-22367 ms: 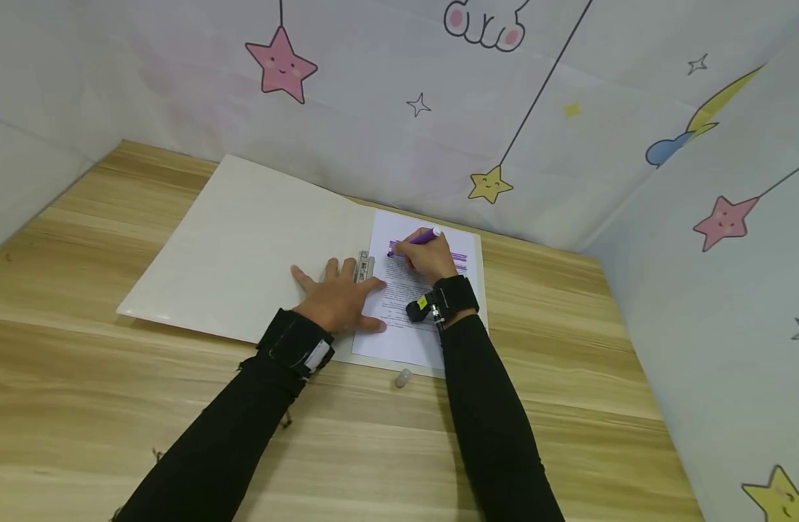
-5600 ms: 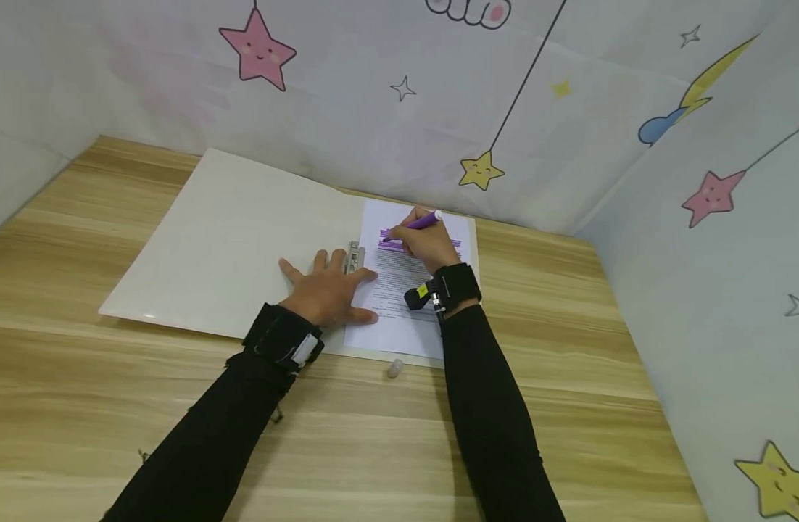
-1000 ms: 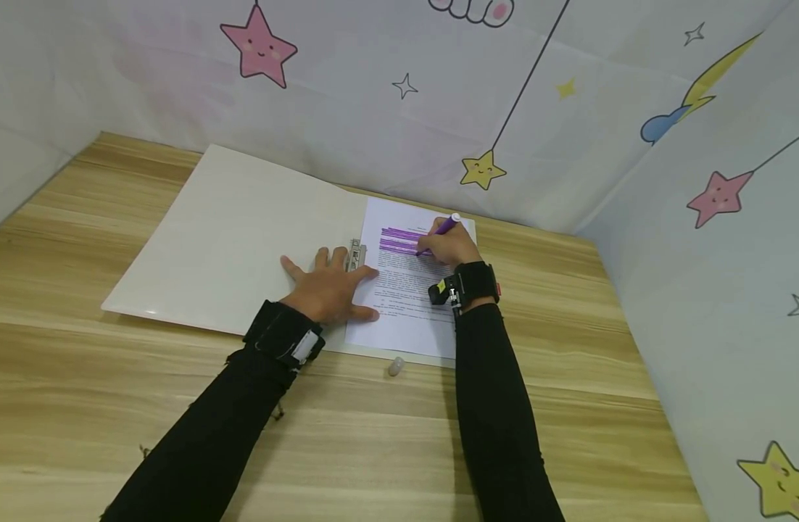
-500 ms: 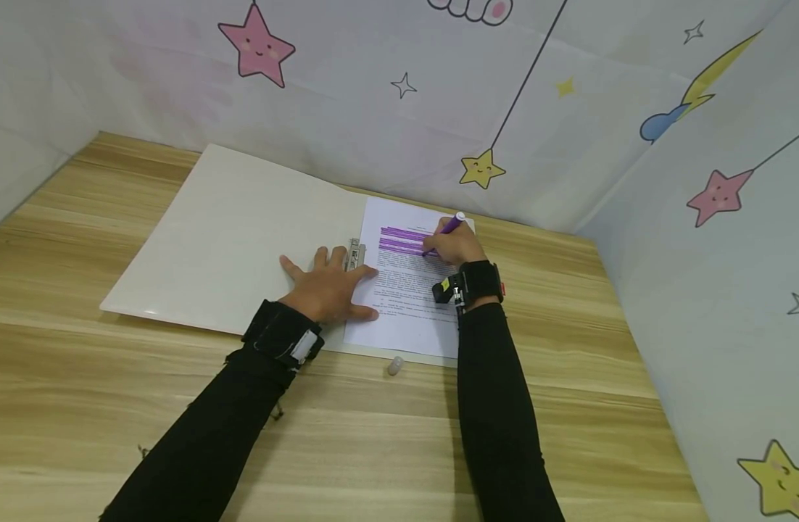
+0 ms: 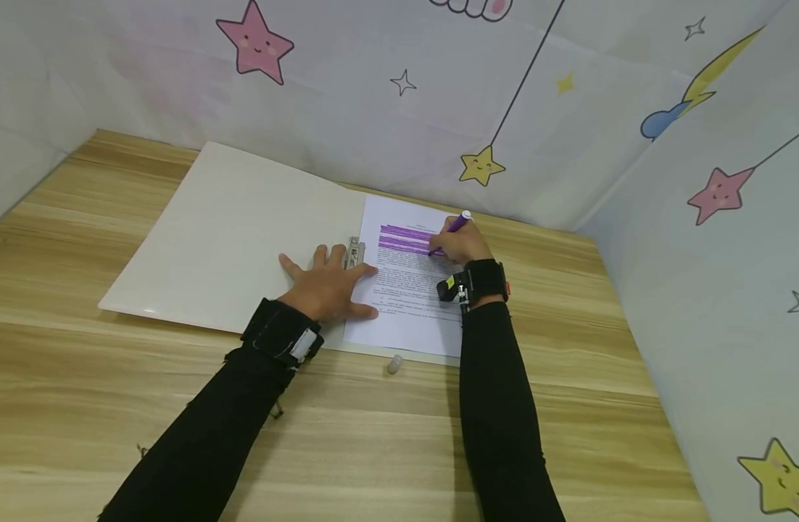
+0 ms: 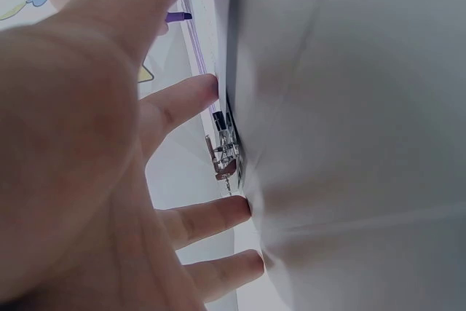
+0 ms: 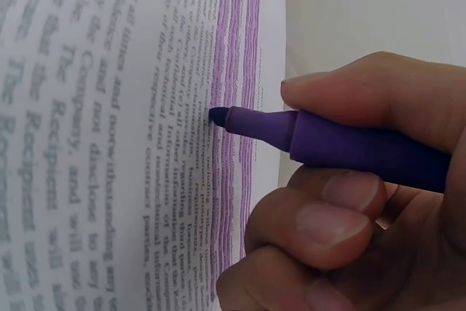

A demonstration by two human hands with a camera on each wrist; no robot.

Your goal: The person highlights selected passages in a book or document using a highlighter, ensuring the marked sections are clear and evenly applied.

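Observation:
My right hand (image 5: 463,241) pinches a purple highlighter (image 7: 342,143), its dark tip at the lowest purple band on a printed sheet (image 5: 399,326). Several purple bands (image 5: 399,238) run across the upper lines of text; the right hand covers their right ends in the head view. My left hand (image 5: 324,290) lies with fingers spread, thumb and index on the sheet's left edge, the other fingers on the white folder (image 5: 230,232). Beside its fingertips is the folder's metal clip (image 6: 226,151). The highlighter's cap (image 5: 395,364) lies on the table just below the folder.
The folder lies spread on a wood-grain table (image 5: 360,449), its left cover flat and the sheet on its right side. A pale wall with printed stars (image 5: 482,166) rises right behind the folder, and another wall (image 5: 713,290) stands at the right.
Over the last second my right hand has slid the highlighter rightward along the text line. Compared with the oldest frame, the purple bands cover more lines. My left hand keeps its place.

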